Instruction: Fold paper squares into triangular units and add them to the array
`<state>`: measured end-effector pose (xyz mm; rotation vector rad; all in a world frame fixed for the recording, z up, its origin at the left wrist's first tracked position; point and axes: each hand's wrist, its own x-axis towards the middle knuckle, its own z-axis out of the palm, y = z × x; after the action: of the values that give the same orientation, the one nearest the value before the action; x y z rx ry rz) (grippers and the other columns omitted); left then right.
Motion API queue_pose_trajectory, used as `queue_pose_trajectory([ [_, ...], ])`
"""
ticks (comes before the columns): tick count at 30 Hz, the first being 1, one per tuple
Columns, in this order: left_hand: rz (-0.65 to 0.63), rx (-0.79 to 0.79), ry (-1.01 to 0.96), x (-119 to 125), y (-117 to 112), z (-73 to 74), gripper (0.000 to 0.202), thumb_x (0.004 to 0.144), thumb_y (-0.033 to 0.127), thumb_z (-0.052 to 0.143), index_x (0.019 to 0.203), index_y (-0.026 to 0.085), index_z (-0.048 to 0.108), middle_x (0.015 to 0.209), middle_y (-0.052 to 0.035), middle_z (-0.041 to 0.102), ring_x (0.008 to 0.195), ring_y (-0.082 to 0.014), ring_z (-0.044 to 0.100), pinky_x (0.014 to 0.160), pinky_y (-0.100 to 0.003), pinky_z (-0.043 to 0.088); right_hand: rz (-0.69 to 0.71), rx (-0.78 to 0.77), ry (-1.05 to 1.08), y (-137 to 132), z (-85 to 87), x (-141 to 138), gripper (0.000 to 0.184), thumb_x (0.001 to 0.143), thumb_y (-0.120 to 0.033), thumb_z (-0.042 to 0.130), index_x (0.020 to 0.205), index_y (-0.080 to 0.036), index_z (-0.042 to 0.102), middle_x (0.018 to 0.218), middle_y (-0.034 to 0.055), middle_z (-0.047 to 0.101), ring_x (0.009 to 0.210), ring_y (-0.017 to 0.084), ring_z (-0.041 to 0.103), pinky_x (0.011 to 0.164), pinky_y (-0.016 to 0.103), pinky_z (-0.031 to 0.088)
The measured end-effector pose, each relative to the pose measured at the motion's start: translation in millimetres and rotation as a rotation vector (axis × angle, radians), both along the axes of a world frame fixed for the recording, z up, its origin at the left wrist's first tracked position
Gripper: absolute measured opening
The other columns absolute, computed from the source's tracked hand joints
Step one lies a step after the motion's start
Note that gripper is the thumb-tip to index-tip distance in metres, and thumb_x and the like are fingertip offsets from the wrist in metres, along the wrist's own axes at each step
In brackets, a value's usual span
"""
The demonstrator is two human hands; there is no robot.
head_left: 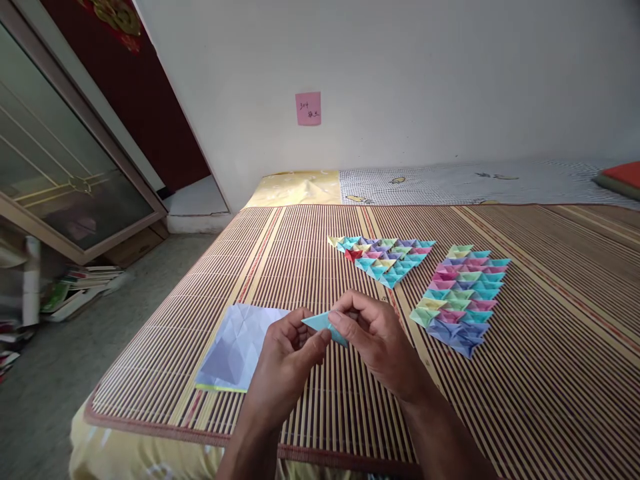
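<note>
Left hand (287,352), right hand (376,340); one blue fold (316,322)

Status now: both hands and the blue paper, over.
Holding: left hand and right hand pinch blue paper, above mat. To the left, sheet stack, apart.

Matt creased paper (320,324), ribbed bamboo mat (525,400)

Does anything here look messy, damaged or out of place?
Hardly. The left hand and right hand pinch a blue folded paper, and the folded pieces lie in neat patches on the mat. Only the books on the floor sprawl in a slanted heap.
</note>
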<state>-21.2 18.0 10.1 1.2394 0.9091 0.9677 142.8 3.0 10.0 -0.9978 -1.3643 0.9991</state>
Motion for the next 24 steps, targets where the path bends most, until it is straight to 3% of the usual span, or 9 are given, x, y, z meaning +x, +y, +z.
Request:
queue_pose_trajectory([
  [4,-0.094,-0.011,0.057,-6.5,0.5,1.9,0.029,0.086,0.04,0.078,0.075,0.02,0.061,0.061,0.007,0.039,0.055,-0.0108,0.029,0.052,-0.025,0.025,0.056,-0.015,-0.035,0.4,0.0,2.4,0.023,0.098,-0.034,0.065,0.079,-0.02,0.062,0.069,-0.0035,0.054,0.062,0.012,0.049,0.056,0.025,0.041],
  [12,-0.065,0.119,0.089,1.1,-0.4,5.3,0.032,0.094,0.043,0.069,0.073,0.02,0.06,0.07,0.0007,0.053,0.067,-0.0155,0.045,0.064,-0.027,0.037,-0.108,-0.045,0.109,0.8,-3.6,-7.1,0.03,0.097,-0.044,0.065,0.078,-0.02,0.062,0.068,-0.0024,0.055,0.061,0.013,0.052,0.054,0.025,0.044],
  [16,-0.033,0.118,0.099,-1.8,-0.3,7.1,0.038,0.097,0.042,0.063,0.067,0.023,0.049,0.062,0.0036,0.043,0.059,-0.0144,0.036,0.057,-0.027,0.032,-0.014,-0.045,0.009,0.7,-2.6,-2.6,0.033,0.098,-0.045,0.065,0.077,-0.02,0.061,0.067,-0.0032,0.05,0.06,0.013,0.045,0.052,0.025,0.039],
  [20,-0.162,0.148,0.134,-5.3,-0.8,7.7,0.039,0.099,0.044,0.06,0.069,0.023,0.047,0.063,0.0056,0.035,0.057,-0.0133,0.027,0.054,-0.027,0.025,0.036,-0.031,-0.006,0.3,-2.3,0.0,0.028,0.099,-0.041,0.064,0.08,-0.02,0.063,0.071,-0.0029,0.052,0.063,0.013,0.048,0.056,0.025,0.041],
  [24,-0.151,0.14,0.106,-2.8,-1.7,7.9,0.037,0.097,0.045,0.064,0.071,0.021,0.054,0.064,0.003,0.049,0.061,-0.0136,0.04,0.058,-0.027,0.033,-0.021,0.005,0.066,0.1,-3.3,-1.7,0.029,0.1,-0.038,0.063,0.078,-0.021,0.061,0.069,-0.0036,0.052,0.062,0.012,0.049,0.056,0.024,0.041],
])
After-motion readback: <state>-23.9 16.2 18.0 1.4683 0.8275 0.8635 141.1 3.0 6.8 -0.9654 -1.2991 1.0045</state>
